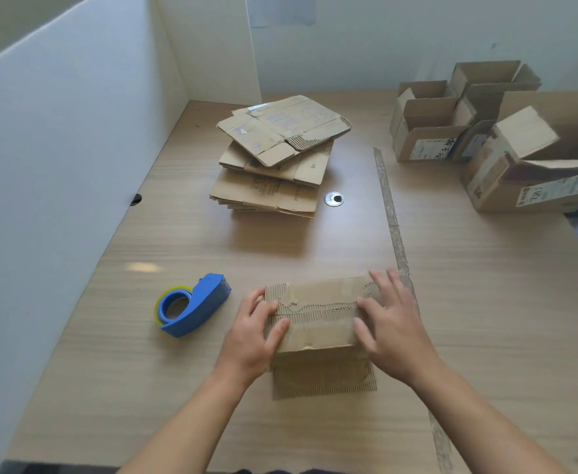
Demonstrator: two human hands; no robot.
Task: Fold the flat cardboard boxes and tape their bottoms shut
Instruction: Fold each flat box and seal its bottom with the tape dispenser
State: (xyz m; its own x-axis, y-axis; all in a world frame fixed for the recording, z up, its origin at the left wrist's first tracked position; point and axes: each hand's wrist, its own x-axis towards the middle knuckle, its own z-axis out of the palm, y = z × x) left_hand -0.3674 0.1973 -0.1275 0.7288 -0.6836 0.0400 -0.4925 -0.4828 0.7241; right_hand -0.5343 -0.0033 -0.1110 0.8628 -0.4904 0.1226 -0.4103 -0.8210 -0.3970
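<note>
L hand [251, 331]: I see it gripping box [318, 325] at left end, thumb on top.
R hand [391, 328]: fingers straight, spread, pressing box top.
Box: near table [485, 302] edge, btwn hands, right of tape dispenser [191, 304].

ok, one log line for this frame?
stage: flaps closed, no tape seen | left hand: grips box end | right hand: presses box top | tape dispenser: on table, untouched | flat stack: behind
</note>
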